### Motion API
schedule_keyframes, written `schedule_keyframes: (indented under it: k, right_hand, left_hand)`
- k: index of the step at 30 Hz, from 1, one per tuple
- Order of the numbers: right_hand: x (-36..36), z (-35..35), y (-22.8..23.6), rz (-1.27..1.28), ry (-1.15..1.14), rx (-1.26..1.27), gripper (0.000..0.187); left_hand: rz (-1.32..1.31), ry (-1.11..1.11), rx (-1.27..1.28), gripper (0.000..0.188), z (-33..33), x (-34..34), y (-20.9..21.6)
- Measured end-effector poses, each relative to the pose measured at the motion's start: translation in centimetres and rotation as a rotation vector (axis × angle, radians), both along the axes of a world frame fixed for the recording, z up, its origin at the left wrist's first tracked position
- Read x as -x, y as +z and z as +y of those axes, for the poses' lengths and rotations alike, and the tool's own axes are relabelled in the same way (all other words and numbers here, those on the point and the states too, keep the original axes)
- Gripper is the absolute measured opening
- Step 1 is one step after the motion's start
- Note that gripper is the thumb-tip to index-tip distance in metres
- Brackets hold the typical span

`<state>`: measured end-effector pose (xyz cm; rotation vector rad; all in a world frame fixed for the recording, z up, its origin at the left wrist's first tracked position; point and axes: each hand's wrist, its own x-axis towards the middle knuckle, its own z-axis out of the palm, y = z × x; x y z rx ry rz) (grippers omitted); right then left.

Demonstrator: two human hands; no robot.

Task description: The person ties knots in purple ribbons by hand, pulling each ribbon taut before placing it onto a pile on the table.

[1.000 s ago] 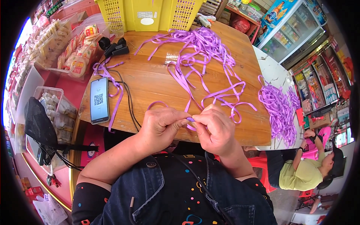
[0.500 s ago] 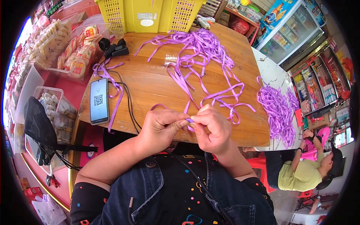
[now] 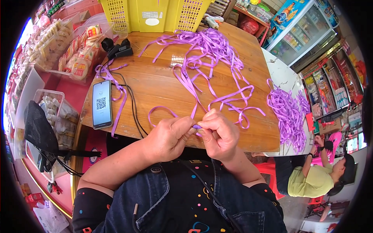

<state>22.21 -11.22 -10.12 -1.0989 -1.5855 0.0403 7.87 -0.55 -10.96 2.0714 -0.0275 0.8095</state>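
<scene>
Both my hands meet over the near edge of the wooden table (image 3: 155,89). My left hand (image 3: 173,136) is closed, its thumb and forefinger pinching one end of a small dark-purple bit of ribbon (image 3: 197,126). My right hand (image 3: 219,134) pinches the other end between thumb and fingertips. A loop of the purple ribbon (image 3: 159,108) curves out beside my left hand, and strands run from my fingers toward the tangled heap of purple ribbons (image 3: 211,46) farther back. Whether the pinched part is a knot or a fold, I cannot tell.
A phone (image 3: 102,105) and black cables (image 3: 132,105) lie at the left. A yellow basket (image 3: 153,17) stands behind. More purple ribbons (image 3: 287,116) hang over the white table (image 3: 274,64) at right. A seated person (image 3: 316,178) is beyond it. Packaged snacks (image 3: 79,58) fill tubs at left.
My left hand has rolled over, its back turning more upward, and the ribbon loop beside it has spread wider. My right hand has hardly moved. The seated person's hands have shifted slightly.
</scene>
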Motion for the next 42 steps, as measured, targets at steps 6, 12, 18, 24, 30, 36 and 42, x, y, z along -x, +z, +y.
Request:
schedule_keyframes:
  k: [6,12,18,24,30,36,42]
  right_hand:
    - [0.5,-0.2,-0.5,0.074,0.01,-0.002,0.01]
    - [-0.7,0.0,0.8,-0.003,0.109,0.055,0.007]
    - [-0.9,-0.1,0.7,-0.071,0.113,0.071,0.006]
    - [-0.1,-0.8,0.0,0.358,0.042,0.367,0.013]
    - [-2.8,-1.0,-1.3,0.787,0.096,0.629,0.028]
    - [0.3,0.1,-3.4,0.688,0.391,0.879,0.027]
    - [-6.5,0.4,-2.6,1.032,-0.082,0.656,0.013]
  left_hand:
    - [-0.054,0.038,0.075,0.004,-1.1,-0.1,-0.6]
    - [0.112,-0.125,0.192,0.01,0.0,0.3,0.9]
    - [0.279,-0.173,0.222,0.016,0.5,0.7,1.4]
    - [0.233,-0.192,0.546,0.03,1.5,-0.2,0.1]
    - [0.358,-0.018,0.7,0.028,2.7,0.1,-0.7]
    - [0.162,-0.113,0.624,0.01,1.1,-0.8,-0.8]
    - [0.171,0.133,0.612,0.022,2.3,0.1,-1.3]
